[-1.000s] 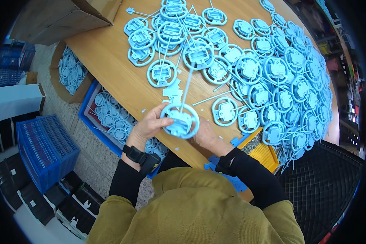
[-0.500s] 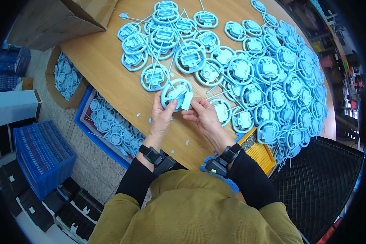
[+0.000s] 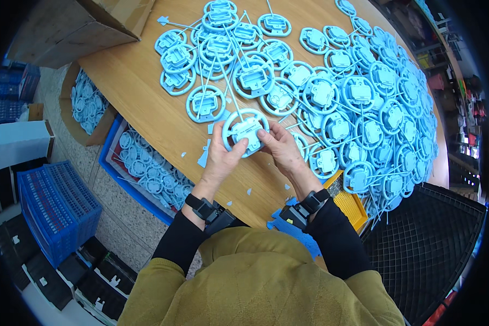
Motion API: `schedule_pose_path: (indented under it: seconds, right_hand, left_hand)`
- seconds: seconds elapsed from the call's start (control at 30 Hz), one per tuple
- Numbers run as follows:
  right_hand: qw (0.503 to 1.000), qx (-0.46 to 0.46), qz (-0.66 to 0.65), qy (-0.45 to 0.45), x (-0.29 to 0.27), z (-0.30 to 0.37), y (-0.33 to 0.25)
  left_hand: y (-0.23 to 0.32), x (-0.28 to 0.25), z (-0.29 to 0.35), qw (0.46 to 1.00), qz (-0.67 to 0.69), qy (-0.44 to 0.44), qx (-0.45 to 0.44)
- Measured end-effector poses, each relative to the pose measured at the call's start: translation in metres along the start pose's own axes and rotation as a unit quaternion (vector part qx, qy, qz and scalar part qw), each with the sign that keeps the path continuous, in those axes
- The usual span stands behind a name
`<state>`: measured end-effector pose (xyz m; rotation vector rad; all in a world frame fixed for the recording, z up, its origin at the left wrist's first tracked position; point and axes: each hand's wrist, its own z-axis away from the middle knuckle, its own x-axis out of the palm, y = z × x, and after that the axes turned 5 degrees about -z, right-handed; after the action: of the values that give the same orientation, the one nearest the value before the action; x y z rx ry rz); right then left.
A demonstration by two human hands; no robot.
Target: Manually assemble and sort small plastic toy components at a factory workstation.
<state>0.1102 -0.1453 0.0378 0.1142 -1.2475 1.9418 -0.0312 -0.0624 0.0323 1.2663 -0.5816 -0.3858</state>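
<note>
Blue plastic ring part (image 3: pixel 246 130) gripped between both hands (image 3: pixel 255 149).

The round ring part (image 3: pixel 245 132) held between the left hand (image 3: pixel 223 157) and right hand (image 3: pixel 281 146) looks like moulded light blue plastic, smooth with a soft, low sheen. The many matching ring parts (image 3: pixel 331 98) spread out behind it share that same pale blue plastic look, with thin plastic stalks attached. The worktop (image 3: pixel 146 98) is light wood with a smooth, satin finish and visible grain. A cardboard box (image 3: pixel 76 27) at its far corner is matt brown. The blue crate (image 3: pixel 57 204) on the floor is ribbed hard plastic. The person's sleeves (image 3: pixel 337 244) are matt black cloth, under an olive knitted cloth top (image 3: pixel 255 288).
</note>
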Motion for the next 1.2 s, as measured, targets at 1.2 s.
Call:
schedule_pose_path:
  seconds: [1.2]
  right_hand:
    - [0.791, -0.189, 0.582, -0.005, -0.001, -0.037, 0.021]
  left_hand:
    - [0.032, -0.095, -0.044, 0.999, -0.009, 0.049, 0.01]
